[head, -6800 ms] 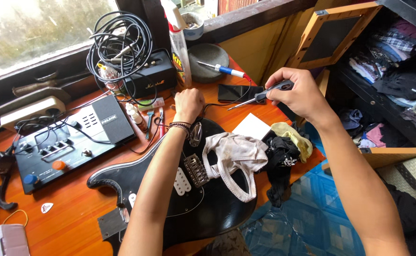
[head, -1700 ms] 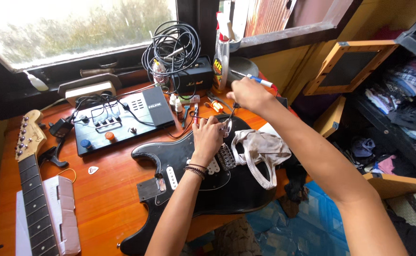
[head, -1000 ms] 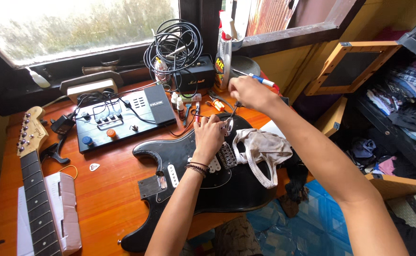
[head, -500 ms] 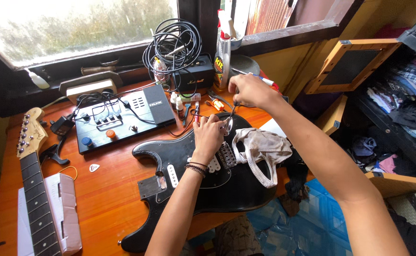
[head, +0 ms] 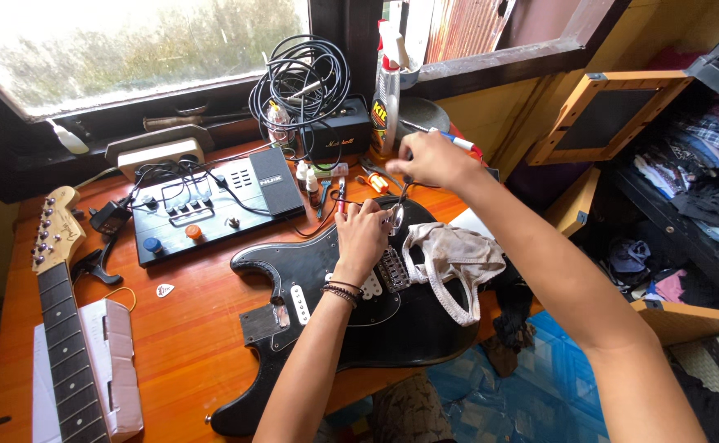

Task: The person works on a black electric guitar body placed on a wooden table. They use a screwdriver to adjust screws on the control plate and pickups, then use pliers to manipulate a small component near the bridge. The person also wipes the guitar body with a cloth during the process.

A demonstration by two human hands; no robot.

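A thin screwdriver [head: 400, 197] is pinched between the fingers of the right hand [head: 429, 160], the grip closed around its upper end, and its tip is pointed down at the top of the black guitar body [head: 359, 316]. The left hand [head: 361, 238] is laid flat on that body just beside the tip, fingers spread and pressed down, with nothing clasped in it; dark bands are worn at its wrist. The guitar body is laid across the near right part of the orange wooden surface [head: 187, 353], its lower end hanging over the near edge. A metal bridge [head: 392, 269] is seen just right of the left wrist, and a pale rag [head: 456, 262] is draped over the body's right side, at the right edge of the surface.

A black pedal board [head: 212, 205] with coloured knobs is set toward the far edge, left of the hands. Behind it, at the far edge under the window, a coil of black cables [head: 300, 74] is piled on a small black box [head: 336, 138], and a spray bottle [head: 387, 98] is stood upright beside them. A detached guitar neck [head: 64, 328] is laid along the left edge, resting on a white box [head: 117, 369]. A small white pick [head: 164, 290] is found between the neck and the body.
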